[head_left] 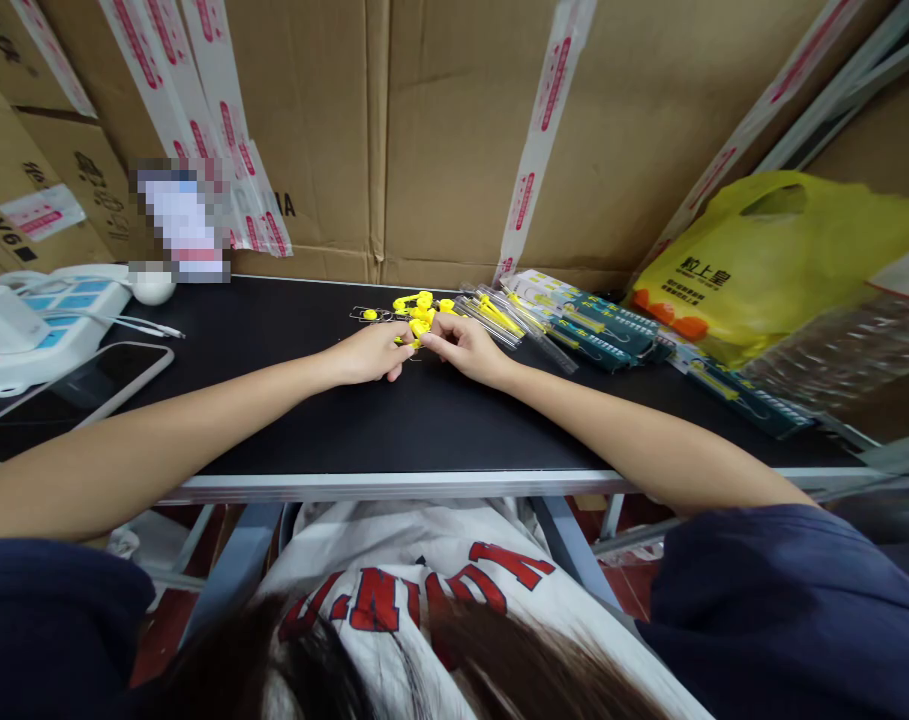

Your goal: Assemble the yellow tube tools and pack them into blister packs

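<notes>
Fiddly two-handed work, I'd say, wanting steadiness next: left hand (375, 352) pinches a small yellow piece (415, 344); right hand (465, 347) meets it, grip unclear

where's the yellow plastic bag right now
In the head view, the yellow plastic bag is on the right, towards that end of the black table, next to the teal packages.

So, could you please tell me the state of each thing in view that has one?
Yellow pieces: bunched together
Left hand: fingers curled at the yellow pieces; grip unclear
Right hand: fingers curled there too; grip unclear
Tablet: flat, screen dark
Power strip: white charger attached
Yellow bag: bulging, handle up
Cardboard box: taped
Pixelated object: cannot tell
</notes>
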A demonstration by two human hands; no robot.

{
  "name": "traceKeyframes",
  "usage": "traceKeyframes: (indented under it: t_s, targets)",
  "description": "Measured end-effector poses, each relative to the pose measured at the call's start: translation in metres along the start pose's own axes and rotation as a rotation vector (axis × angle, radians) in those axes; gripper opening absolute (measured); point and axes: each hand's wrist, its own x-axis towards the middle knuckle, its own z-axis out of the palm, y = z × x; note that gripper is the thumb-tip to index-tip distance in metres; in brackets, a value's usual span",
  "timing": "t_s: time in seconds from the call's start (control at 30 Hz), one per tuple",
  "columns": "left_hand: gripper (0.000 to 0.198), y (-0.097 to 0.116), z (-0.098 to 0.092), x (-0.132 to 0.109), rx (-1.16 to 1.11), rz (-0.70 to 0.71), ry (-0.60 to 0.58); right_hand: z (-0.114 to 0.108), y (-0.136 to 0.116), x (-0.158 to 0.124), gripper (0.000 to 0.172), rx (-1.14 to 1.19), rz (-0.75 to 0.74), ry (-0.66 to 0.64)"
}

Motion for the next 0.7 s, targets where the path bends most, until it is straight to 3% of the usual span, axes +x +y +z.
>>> traceKeyframes:
  t_s: [0.23, 0.7]
  targets:
    - [0.010, 0.008, -0.005, -0.003, -0.168, -0.155, -0.101, -0.002, -0.003, 0.002, 0.043, 0.040, 0.027, -0.008]
    - [0.013, -0.004, -0.014, -0.001, 0.005, 0.000, -0.121, -0.014, -0.006, 0.004, 0.032, -0.146, -0.088, -0.186]
